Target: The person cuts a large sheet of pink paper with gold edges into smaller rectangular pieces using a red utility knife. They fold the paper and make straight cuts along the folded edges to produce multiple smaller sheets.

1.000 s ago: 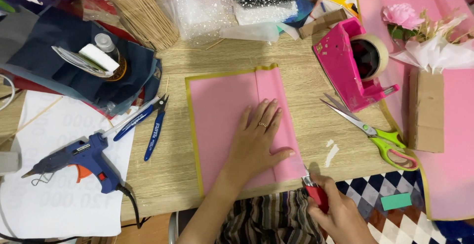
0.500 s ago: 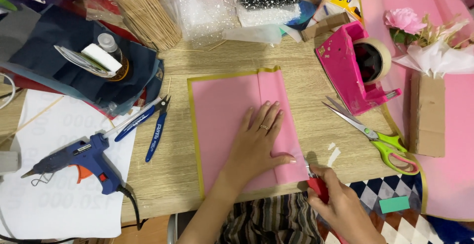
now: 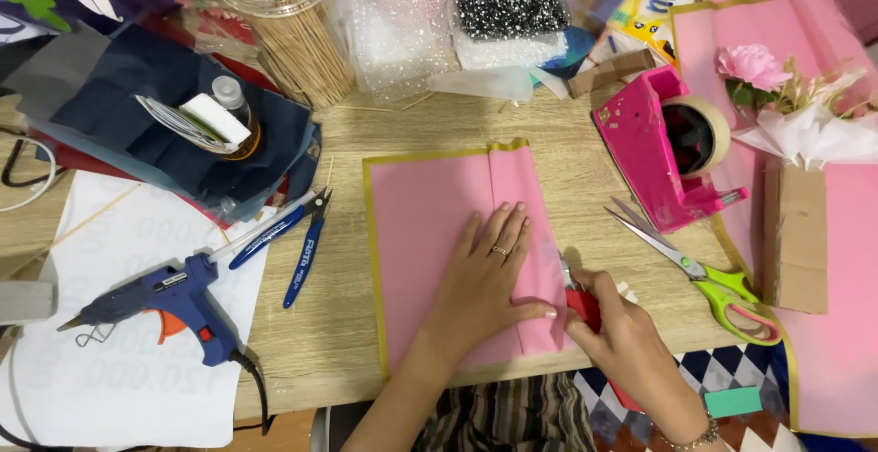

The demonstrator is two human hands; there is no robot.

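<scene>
My left hand (image 3: pixel 485 274) lies flat and spread to pin the folded pink paper (image 3: pixel 457 251) on the surface (image 3: pixel 338 342), while my right hand (image 3: pixel 622 338) grips a small red tool (image 3: pixel 582 306) at the fold's edge.

1. Glue gun (image 3: pixel 165 301), blue, lying on white paper (image 3: pixel 119 379).
2. Pliers (image 3: pixel 288 237), blue-handled, on the wooden table (image 3: pixel 338 342).
3. Tape dispenser (image 3: pixel 663 150), pink, upright.
4. Scissors (image 3: pixel 704 274), green-handled, just beside the dispenser.
5. Jar of wooden skewers (image 3: pixel 293 45).
6. Pink flower (image 3: pixel 752 66).

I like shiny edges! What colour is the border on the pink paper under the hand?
Gold, running along the pink paper's top and left edges; the head view shows it.
</scene>
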